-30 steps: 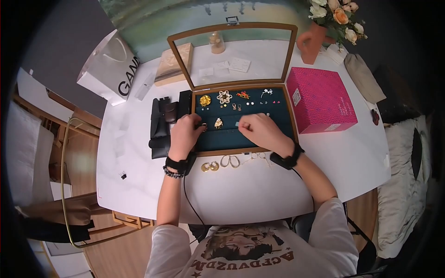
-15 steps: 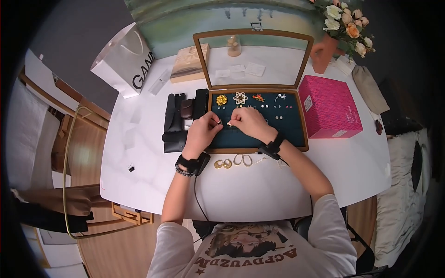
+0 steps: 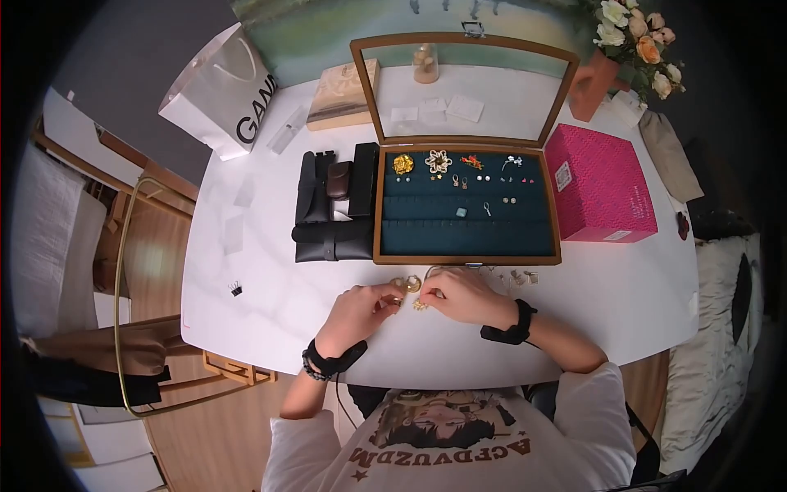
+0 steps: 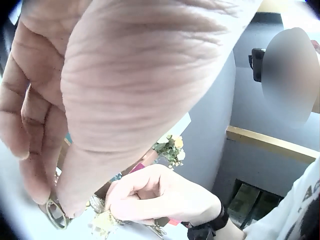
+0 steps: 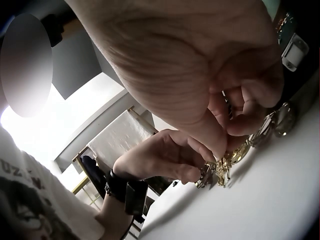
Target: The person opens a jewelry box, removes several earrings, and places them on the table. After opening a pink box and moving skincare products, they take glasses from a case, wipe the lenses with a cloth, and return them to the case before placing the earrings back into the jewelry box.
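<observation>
Both hands are low over the white table, just in front of the open jewellery case [image 3: 385,252]. My left hand [image 3: 354,318] pinches a small gold piece of jewellery [image 3: 398,302] between thumb and fingers; a gold loop [image 4: 56,216] shows right at its fingertips in the left wrist view. Opposite it, my right hand [image 3: 466,297] pinches an ornate gold earring [image 3: 420,304], whose dangling shape [image 5: 223,172] glints in the right wrist view. Gold hoop earrings [image 3: 413,284] lie on the table just beyond the fingertips.
Brooches such as a gold flower [image 3: 402,164] and several small earrings sit in the case's green lining. More gold earrings [image 3: 525,279] lie to the right. Black cases [image 3: 332,242] flank the left side, a pink box [image 3: 602,184] the right. A binder clip [image 3: 235,289] lies left.
Both hands were inside the case, where they took hold of small gold pieces. They have moved toward the person, over the case's front edge, to the table beside the hoops.
</observation>
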Tool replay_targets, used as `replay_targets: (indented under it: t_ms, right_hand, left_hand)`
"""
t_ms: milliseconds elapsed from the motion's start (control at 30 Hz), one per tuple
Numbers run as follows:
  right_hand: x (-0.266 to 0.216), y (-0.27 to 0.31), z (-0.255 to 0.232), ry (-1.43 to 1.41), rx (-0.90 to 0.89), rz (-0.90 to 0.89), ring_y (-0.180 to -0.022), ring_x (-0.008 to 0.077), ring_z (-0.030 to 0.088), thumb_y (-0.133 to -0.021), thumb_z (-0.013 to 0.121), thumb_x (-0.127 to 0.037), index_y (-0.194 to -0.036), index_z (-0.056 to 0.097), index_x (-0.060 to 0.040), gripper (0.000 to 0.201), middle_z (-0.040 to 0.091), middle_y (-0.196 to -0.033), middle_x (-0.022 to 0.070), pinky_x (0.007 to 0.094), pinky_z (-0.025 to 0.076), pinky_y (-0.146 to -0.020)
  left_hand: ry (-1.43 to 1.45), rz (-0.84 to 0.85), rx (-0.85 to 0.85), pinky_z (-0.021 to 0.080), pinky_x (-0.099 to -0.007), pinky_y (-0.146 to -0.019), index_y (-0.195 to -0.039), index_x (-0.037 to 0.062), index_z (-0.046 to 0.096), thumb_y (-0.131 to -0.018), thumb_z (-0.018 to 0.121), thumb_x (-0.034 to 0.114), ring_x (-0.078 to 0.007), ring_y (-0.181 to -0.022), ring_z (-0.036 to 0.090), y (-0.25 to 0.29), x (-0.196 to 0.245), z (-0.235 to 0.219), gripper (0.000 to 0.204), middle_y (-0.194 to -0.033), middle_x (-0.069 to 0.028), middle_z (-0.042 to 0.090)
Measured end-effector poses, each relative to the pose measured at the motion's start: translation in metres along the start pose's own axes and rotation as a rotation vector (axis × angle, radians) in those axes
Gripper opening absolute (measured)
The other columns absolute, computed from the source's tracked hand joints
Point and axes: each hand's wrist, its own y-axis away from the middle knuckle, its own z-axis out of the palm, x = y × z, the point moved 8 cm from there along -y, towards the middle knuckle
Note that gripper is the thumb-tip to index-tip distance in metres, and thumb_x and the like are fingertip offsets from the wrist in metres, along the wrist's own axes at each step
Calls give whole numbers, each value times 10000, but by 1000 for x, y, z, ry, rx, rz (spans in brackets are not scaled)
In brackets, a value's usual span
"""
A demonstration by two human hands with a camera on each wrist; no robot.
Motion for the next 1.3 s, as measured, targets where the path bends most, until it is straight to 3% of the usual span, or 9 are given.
replay_targets:
  t_ms: [400,567,633,700,800,967,1033,1300]
  right_hand:
    - [-7,0,3,118,116,-47,-859,344,720,-927,669,-166,-880,765,-33,170,739,-890,145,458,554,-767]
    - [-19,8,-44,-8,250,0,-857,322,724,-932,672,-190,-903,768,-67,158,741,-881,116,438,560,-753]
    - [-11,8,-74,-33,319,24,-853,315,724,-935,674,-200,-914,769,-79,156,742,-878,106,432,562,-750]
    - [13,8,-109,-16,430,169,-856,303,726,-938,684,-211,-932,769,-92,147,746,-911,91,425,569,-755]
    - [46,6,-146,219,614,175,-888,305,729,-927,717,-202,-962,753,-82,130,747,-965,91,436,576,-775]
    - [83,-1,-149,303,629,275,-943,330,727,-916,743,-210,-998,729,-66,167,747,-987,125,452,580,-804]
    - [87,-3,-145,383,607,315,-954,348,726,-914,747,-215,-1005,711,-53,188,748,-999,134,468,580,-804]
    - [98,-6,-139,299,621,315,-957,366,718,-918,738,-182,-985,696,-65,141,738,-989,138,481,571,-804]
  left_hand:
    - [-71,81,164,582,-341,-719,-1073,30,766,-893,773,95,-238,-774,747,3,-2,-1,192,-986,-133,761]
    - [-115,25,217,577,-337,-701,-1030,37,760,-880,794,142,-234,-767,749,4,21,-20,186,-952,-118,766]
    - [-148,34,210,568,-334,-683,-992,49,753,-878,799,166,-225,-751,748,-6,31,-30,169,-901,-95,769]
    - [-164,105,219,565,-335,-674,-987,53,751,-883,794,169,-227,-743,745,-24,50,-37,162,-886,-88,770]
    - [-161,210,220,562,-343,-666,-986,59,747,-893,784,179,-234,-734,742,-68,76,-37,157,-875,-83,771]
    - [-160,245,293,570,-376,-685,-1009,76,739,-885,793,222,-264,-770,741,-146,81,-7,199,-865,-86,765]
    - [-260,189,470,572,-402,-704,-1016,89,729,-865,813,263,-284,-818,738,-159,80,-1,245,-844,-79,751]
    - [-187,164,384,569,-405,-713,-1020,62,712,-826,850,259,-297,-826,737,-177,68,15,309,-830,-94,748]
